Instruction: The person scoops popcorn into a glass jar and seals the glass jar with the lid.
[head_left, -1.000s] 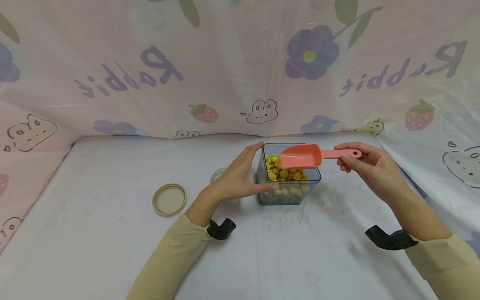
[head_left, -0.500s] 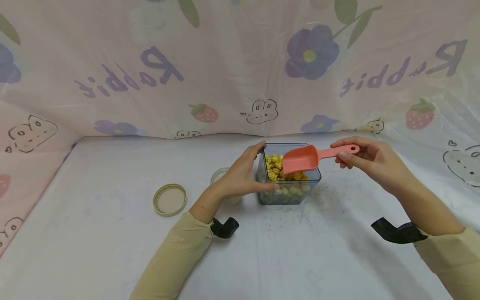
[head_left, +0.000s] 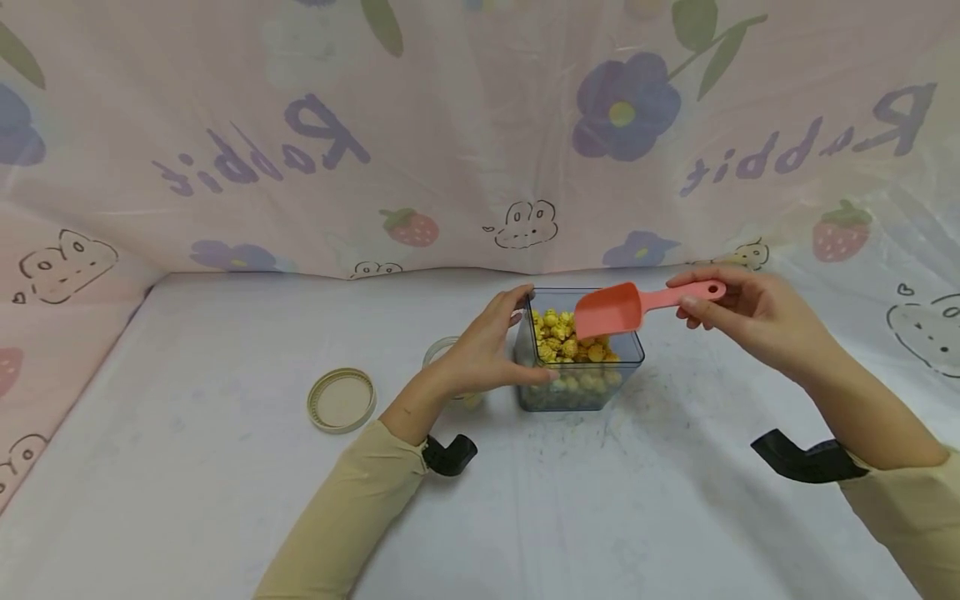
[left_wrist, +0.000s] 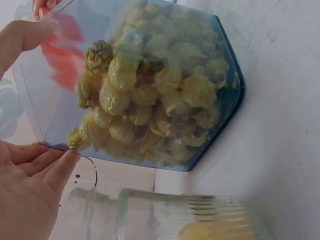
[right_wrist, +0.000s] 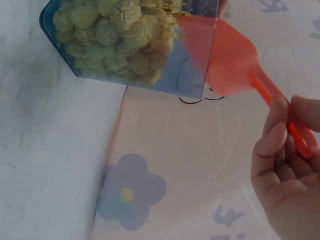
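A clear bluish square container [head_left: 531,392] stands on the table, partly filled with yellow popcorn [head_left: 558,340]. My left hand [head_left: 480,354] holds it at the left, thumb on the front wall and fingertips at the back rim; the left wrist view shows the popcorn [left_wrist: 145,95] through the wall. Between thumb and fingers, my right hand [head_left: 761,321] pinches the handle of a coral-pink scoop [head_left: 607,310]. The scoop's bowl tilts down to the left over the open top, and its tip overlaps the popcorn. In the right wrist view the scoop [right_wrist: 230,62] shows partly through the container wall.
A glass jar [left_wrist: 165,215] with something yellow inside stands left of the container, mostly behind my left hand in the head view. Further left lies a round cream lid [head_left: 341,400]. A patterned curtain [head_left: 450,167] hangs behind the white table [head_left: 600,517].
The scoop's tip first dipped toward the popcorn, then rose a little and shifted right with my right hand. My left hand has stayed on the container.
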